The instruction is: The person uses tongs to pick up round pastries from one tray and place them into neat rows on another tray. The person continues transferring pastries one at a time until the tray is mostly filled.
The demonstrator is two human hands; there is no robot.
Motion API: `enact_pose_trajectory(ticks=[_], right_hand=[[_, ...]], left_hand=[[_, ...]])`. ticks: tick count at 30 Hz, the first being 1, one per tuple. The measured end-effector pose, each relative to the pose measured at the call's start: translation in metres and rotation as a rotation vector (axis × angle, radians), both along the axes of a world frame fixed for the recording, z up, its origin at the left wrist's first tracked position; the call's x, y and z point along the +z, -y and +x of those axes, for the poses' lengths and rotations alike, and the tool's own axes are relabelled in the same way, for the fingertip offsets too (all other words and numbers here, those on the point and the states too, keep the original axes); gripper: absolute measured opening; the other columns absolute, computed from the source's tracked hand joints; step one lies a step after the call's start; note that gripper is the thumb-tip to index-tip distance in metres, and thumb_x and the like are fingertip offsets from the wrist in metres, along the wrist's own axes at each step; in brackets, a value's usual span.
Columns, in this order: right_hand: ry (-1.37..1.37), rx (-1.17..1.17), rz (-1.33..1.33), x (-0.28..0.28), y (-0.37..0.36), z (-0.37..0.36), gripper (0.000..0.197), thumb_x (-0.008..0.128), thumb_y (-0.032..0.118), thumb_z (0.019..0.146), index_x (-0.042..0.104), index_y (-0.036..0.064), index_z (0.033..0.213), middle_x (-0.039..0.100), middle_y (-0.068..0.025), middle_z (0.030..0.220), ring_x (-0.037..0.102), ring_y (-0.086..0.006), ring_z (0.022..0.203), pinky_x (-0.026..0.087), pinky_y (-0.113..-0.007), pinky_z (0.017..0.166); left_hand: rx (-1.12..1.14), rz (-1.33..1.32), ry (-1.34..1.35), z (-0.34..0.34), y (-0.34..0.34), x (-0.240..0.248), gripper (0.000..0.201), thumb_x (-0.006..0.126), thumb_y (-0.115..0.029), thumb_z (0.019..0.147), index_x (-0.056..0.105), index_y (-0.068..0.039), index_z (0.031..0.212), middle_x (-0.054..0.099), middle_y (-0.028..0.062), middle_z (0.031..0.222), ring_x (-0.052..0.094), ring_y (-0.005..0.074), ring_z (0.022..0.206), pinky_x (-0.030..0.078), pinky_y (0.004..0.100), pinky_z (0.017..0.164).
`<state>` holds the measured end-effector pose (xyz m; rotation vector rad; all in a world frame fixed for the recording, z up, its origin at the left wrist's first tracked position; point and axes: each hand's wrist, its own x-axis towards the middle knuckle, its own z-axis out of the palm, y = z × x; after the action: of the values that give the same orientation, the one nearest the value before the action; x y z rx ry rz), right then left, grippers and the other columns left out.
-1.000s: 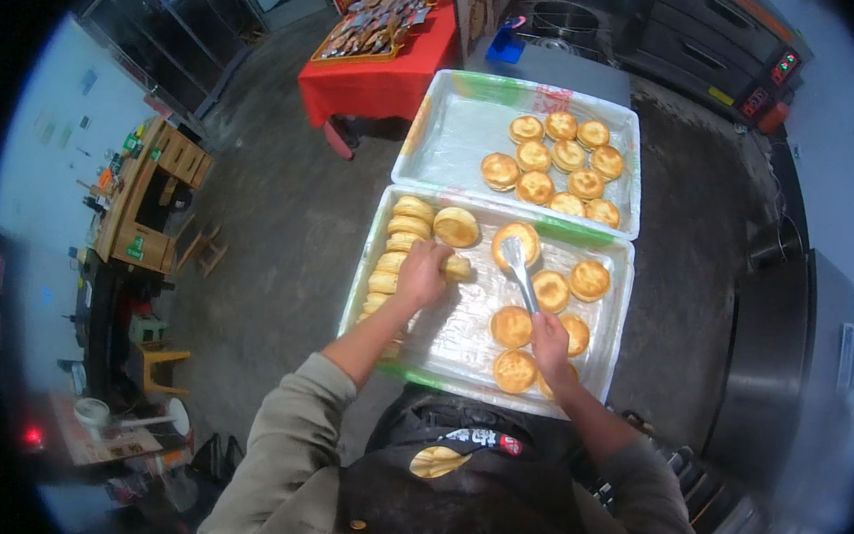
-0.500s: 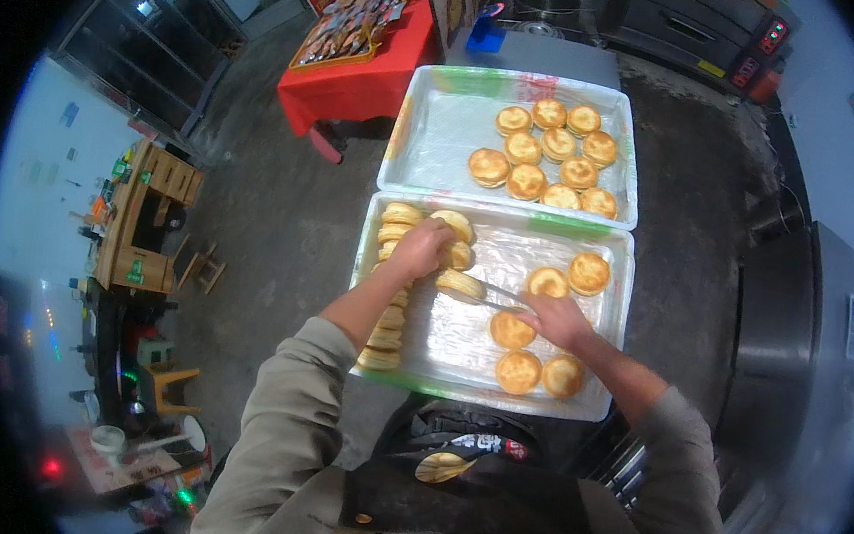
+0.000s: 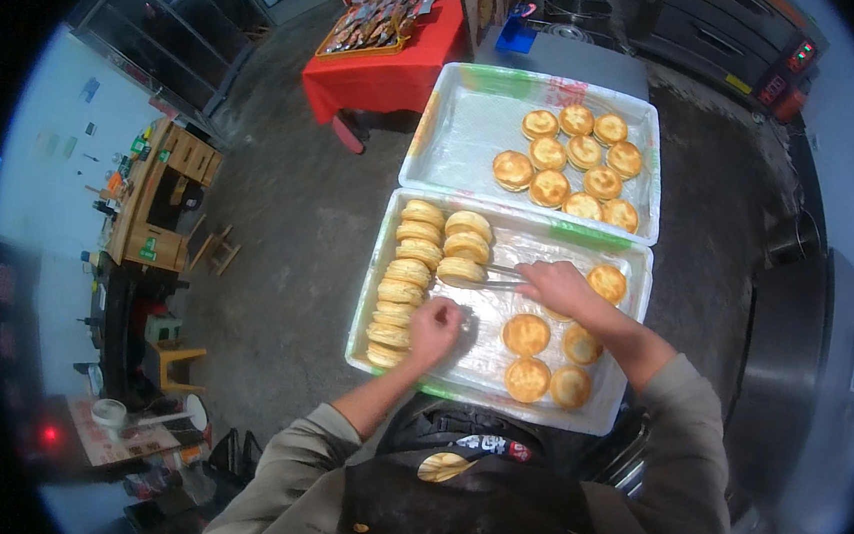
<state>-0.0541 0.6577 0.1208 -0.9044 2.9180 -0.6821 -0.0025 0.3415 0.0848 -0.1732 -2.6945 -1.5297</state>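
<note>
My right hand point(image 3: 556, 285) is closed round metal tongs point(image 3: 504, 285), whose tips are on a round golden bread point(image 3: 460, 268) standing on edge. This bread is at the near end of a short row, against another bread point(image 3: 467, 246). Left of it runs a longer row of upright breads point(image 3: 403, 292) along the box's left wall. My left hand point(image 3: 435, 330) hovers beside that row's near part, fingers curled in, with nothing seen in them. Several breads lie flat on the right of the near white foam box point(image 3: 474, 369), among them one point(image 3: 527, 379); my right hand and forearm partly cover others.
Touching the near box's far edge is a second white foam box point(image 3: 463, 124) with several flat breads point(image 3: 550, 188). Beyond stands a red-covered table point(image 3: 386, 83) holding a tray of packets point(image 3: 381, 22). A deck oven point(image 3: 711, 38) is at the far right, a wooden desk point(image 3: 134, 234) at the left.
My left hand has come off the short row and moved nearer to me. The bread in the tongs has gone from lying apart to standing against the short row. The view has shifted slightly.
</note>
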Motion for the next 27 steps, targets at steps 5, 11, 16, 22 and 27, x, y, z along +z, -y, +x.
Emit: enact_pose_trajectory(ticks=[5,11,16,22,27], right_hand=[[0.099,-0.068,0.018,0.027,0.001,-0.004,0.046,0.069,0.047,0.104,0.067,0.0098,0.131,0.077,-0.0174,0.109,0.074,-0.0417,0.1,0.059,-0.051,0.083],[0.257,-0.396,-0.313,0.042,-0.024,0.046,0.046,0.073,0.042,0.105,0.07,0.0063,0.134,0.078,-0.0203,0.119,0.075,-0.0397,0.112,0.058,-0.046,0.097],[0.589,-0.689,-0.644,-0.028,-0.023,0.054,0.04,0.069,0.036,0.109,0.073,0.0004,0.128,0.079,-0.0139,0.108,0.074,-0.0237,0.099,0.057,-0.037,0.09],[0.834,-0.694,-0.83,-0.041,-0.037,0.049,0.035,0.064,0.035,0.111,0.074,0.0015,0.113,0.069,-0.0004,0.091,0.058,-0.0096,0.081,0.05,-0.032,0.072],[0.888,-0.722,-0.859,0.007,-0.07,0.084,0.033,0.058,0.036,0.115,0.065,0.0073,0.101,0.052,0.0015,0.066,0.046,-0.0131,0.049,0.035,-0.031,0.045]], left_hand=[[0.41,0.984,1.022,-0.012,-0.039,-0.036,0.064,0.056,-0.051,0.113,0.051,0.004,0.146,0.066,0.0197,0.13,0.073,0.0316,0.113,0.063,0.0391,0.094],[0.533,1.257,1.008,-0.044,-0.05,-0.047,0.081,0.045,-0.068,0.112,0.041,0.004,0.15,0.059,0.024,0.134,0.065,0.0367,0.128,0.059,0.0459,0.107],[0.403,1.438,1.087,-0.048,-0.041,-0.077,0.07,0.051,-0.068,0.11,0.054,-0.005,0.142,0.067,0.0104,0.102,0.073,0.0241,0.098,0.066,0.0393,0.086],[0.581,1.099,1.08,-0.038,-0.047,-0.082,0.077,0.058,-0.071,0.105,0.061,0.004,0.123,0.071,0.0119,0.095,0.07,0.0204,0.072,0.06,0.0333,0.054],[0.469,0.844,1.034,-0.016,-0.047,-0.074,0.041,0.069,-0.049,0.107,0.07,-0.008,0.112,0.069,0.0061,0.093,0.071,0.0192,0.083,0.058,0.0338,0.065]])
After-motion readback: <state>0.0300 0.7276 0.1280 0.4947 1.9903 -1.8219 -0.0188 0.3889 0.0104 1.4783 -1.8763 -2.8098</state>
